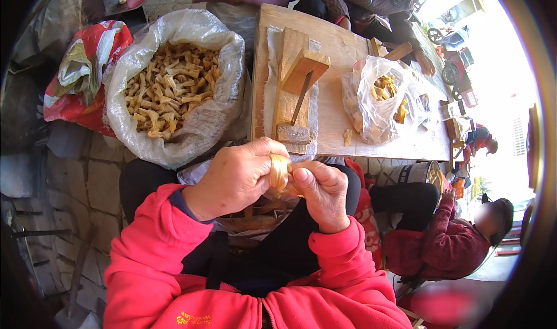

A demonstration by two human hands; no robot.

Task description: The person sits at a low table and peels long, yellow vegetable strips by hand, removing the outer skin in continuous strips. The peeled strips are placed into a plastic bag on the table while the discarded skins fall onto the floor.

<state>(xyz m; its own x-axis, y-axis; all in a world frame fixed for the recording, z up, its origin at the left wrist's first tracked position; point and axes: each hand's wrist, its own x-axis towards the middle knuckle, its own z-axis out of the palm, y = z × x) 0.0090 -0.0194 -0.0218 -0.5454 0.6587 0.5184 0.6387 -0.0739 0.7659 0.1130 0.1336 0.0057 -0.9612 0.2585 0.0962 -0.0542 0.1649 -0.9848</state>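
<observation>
My left hand (237, 179) grips a shiny yellow bundle of fibrous strips (278, 173), wound into a loop between the fingers. At its right side, the thumb and fingertips of my right hand (322, 190) pinch the end of the same bundle. Both hands are above my lap, just before the table's near edge. Just beyond them, on a grey cloth (314, 111), rests a wooden stand (289, 98) with a thin metal blade or rod (301, 98) slanting between its blocks. Brownish strips (256, 216) lie below my hands, partly hidden by them.
Left of the wooden table (335, 33), a white woven sack (174, 153) holds many dried yellowish pieces (174, 85). Beside it lies a red bag (82, 103). Similar pieces fill a clear plastic bag (378, 124). A person (452, 242) sits at right by a metal tin (402, 173); another sits across the table.
</observation>
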